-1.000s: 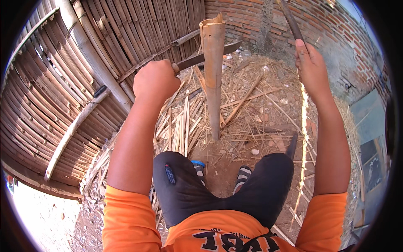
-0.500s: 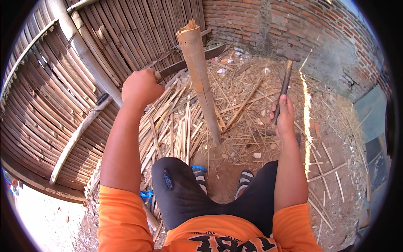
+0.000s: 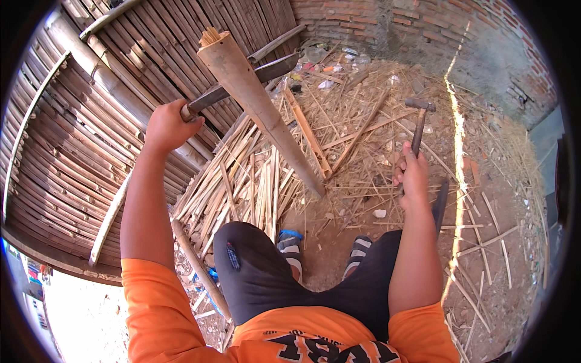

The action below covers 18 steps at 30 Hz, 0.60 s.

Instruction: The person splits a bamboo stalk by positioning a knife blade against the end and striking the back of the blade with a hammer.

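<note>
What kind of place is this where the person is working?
Probably an outdoor yard for splitting bamboo by hand. A bamboo wall stands on the left, split strips litter the dirt ground, and a brick wall closes the back.

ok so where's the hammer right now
In the head view the hammer is on the right, held upright in the right hand, head up, above the straw-littered ground and right of the leaning bamboo pole.

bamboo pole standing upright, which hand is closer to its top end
Left. The left hand grips the handle of a long blade that crosses the bamboo pole just below its top. The right hand holds a hammer well off to the right, nearer the pole's base.
</note>
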Available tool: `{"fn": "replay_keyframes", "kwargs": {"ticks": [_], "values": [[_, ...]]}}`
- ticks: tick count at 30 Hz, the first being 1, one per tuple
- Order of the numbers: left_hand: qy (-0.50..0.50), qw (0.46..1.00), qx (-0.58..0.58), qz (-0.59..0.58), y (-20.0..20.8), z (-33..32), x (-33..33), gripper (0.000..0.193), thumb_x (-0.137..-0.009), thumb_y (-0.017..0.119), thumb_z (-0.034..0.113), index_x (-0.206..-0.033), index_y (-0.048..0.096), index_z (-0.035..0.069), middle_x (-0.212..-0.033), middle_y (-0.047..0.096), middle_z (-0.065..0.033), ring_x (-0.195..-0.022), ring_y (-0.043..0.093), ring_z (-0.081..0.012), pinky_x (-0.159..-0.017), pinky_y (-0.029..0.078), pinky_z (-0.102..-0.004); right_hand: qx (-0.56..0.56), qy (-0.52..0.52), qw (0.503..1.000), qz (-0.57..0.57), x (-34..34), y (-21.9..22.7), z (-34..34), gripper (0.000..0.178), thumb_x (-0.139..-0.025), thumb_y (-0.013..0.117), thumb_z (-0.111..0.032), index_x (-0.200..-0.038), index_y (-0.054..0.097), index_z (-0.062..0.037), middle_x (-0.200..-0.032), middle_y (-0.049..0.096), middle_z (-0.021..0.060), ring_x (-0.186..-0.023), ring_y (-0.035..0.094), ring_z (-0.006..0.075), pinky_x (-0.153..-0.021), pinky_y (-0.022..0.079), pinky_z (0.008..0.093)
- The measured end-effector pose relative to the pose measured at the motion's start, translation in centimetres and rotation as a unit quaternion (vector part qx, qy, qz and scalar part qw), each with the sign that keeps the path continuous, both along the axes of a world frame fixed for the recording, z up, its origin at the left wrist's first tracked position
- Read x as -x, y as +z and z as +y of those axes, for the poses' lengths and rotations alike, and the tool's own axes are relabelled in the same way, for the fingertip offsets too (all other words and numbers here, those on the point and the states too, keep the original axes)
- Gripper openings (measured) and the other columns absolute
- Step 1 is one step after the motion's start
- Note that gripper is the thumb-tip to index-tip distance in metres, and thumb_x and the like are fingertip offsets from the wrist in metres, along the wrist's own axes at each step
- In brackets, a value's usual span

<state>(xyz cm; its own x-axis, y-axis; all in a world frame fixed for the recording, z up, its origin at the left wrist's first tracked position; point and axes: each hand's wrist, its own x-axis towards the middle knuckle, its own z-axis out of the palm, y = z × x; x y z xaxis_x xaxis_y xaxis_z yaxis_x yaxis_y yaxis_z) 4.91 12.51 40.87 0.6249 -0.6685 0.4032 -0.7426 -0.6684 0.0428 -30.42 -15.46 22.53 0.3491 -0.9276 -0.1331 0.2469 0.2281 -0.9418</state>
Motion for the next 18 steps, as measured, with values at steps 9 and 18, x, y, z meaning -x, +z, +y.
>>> {"fn": "replay_keyframes", "kwargs": {"ticks": [9,18], "values": [[-0.022,0.999,-0.001,-0.025,0.5,-1.0,1.3,0.039,-0.078,0.081,0.036,-0.1,0.073,0.006,-0.076,0.069,-0.0169,-0.079,0.069,-0.037,-0.074,0.054,-0.0461,-0.101,0.023,0.987,-0.12,0.5,0.3,0.1,0.021,-0.102,0.064,-0.03,-0.101,0.051,-0.0129,-0.069,0.043,-0.006,-0.051,0.039,0.0061,-0.047,0.034,0.0261],[0.012,0.998,-0.019,-0.054,1.1,-2.4,6.8,0.031,-0.08,0.077,0.036,-0.09,0.072,0.007,-0.076,0.07,-0.0149,-0.08,0.07,-0.0349,-0.075,0.056,-0.046,-0.11,0.019,0.987,-0.115,0.9,0.2,0.1,0.022,-0.101,0.065,-0.028,-0.098,0.051,-0.0119,-0.069,0.043,-0.0059,-0.05,0.039,0.0064,-0.046,0.034,0.0262]]}}
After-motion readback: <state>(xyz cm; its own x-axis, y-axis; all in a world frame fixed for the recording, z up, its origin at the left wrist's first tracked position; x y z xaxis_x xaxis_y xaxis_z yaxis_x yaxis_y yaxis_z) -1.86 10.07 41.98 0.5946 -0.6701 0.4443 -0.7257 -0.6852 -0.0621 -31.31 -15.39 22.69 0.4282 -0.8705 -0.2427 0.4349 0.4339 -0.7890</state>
